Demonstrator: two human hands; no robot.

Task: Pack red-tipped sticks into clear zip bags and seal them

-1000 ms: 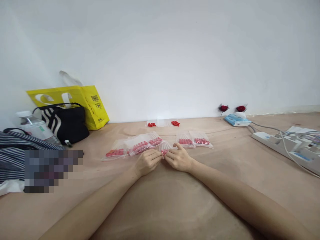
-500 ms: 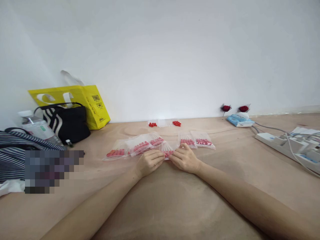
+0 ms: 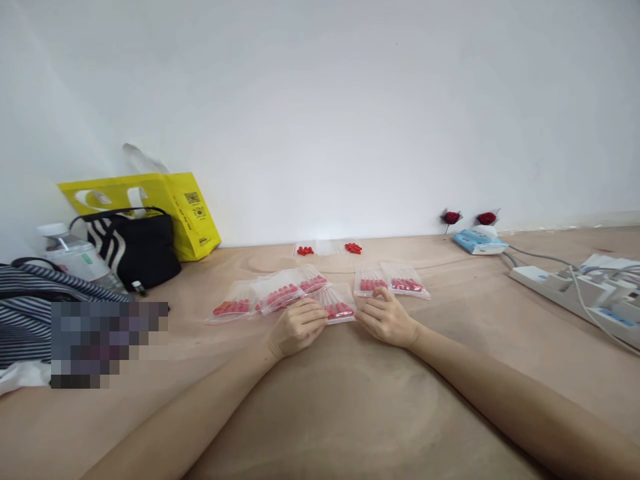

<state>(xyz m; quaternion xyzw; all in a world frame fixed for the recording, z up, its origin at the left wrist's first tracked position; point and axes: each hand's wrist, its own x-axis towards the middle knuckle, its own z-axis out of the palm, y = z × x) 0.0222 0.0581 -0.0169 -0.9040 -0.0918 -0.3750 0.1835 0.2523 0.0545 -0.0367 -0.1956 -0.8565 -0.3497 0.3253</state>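
A clear zip bag (image 3: 340, 309) holding several red-ended white sticks lies on the table between my hands, its near edge towards me. My left hand (image 3: 299, 327) has its fingers closed on the bag's left near corner. At the right near corner, my right hand (image 3: 386, 319) pinches the same edge, with its fingers bent together. Fingertips hide both corners. Left of it, similar filled bags (image 3: 280, 293) overlap in a row. Beyond my right hand lie two more filled bags, one a stick bag (image 3: 407, 285).
By the wall lie small clear bags with red pieces (image 3: 353, 248). On the left stand a yellow bag (image 3: 200, 233), a black bag (image 3: 145, 247) and a bottle (image 3: 80, 257). A tissue pack (image 3: 480, 241), dark red roses (image 3: 487, 218) and a power strip (image 3: 550, 287) with cables are on the right.
My right hand has slid rightward along the bag's near edge, away from my left hand, so more of the bag shows. The left hand stays nearly still.
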